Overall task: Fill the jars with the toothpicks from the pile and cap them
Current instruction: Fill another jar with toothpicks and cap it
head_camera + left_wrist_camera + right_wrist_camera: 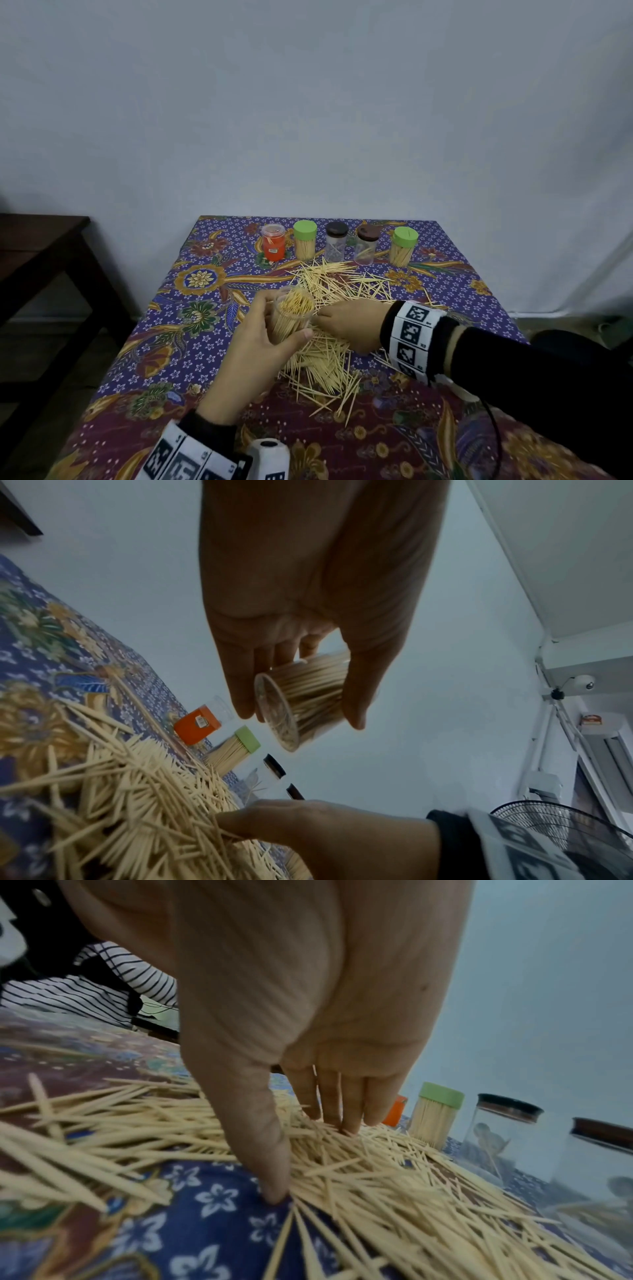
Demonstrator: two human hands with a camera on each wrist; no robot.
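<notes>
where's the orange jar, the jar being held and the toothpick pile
orange jar (274, 244), head view, on its orange body
held jar (294, 313), head view, on its clear wall packed with toothpicks, in the left hand (246, 356)
toothpick pile (359, 1172), right wrist view, on the heaped sticks by the right hand (308, 1015)

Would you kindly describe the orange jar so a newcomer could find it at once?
Along the far edge of the patterned tablecloth stands a row of five jars. The orange jar is at its left end, beside a green-capped jar; it alone has an orange body and a clear lid.
</notes>
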